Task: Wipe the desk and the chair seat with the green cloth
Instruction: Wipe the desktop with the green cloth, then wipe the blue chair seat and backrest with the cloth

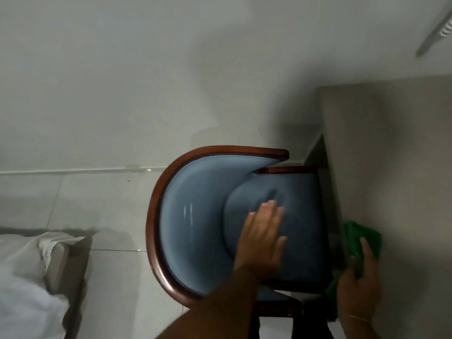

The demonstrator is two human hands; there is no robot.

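Observation:
A chair with a curved dark wooden frame (156, 204) and a blue padded seat (300, 216) fills the middle of the head view. My left hand (263, 237) lies flat on the seat, fingers spread, with nothing in it. My right hand (359, 289) grips the green cloth (362, 234) at the front edge of the chair, beside the grey-beige desk (391, 155) on the right. Part of the cloth hangs down below my hand.
A bed with white sheets (27, 277) stands at the lower left. Pale floor tiles (102, 211) lie between the bed and the chair. A white wall (146, 69) runs behind the chair.

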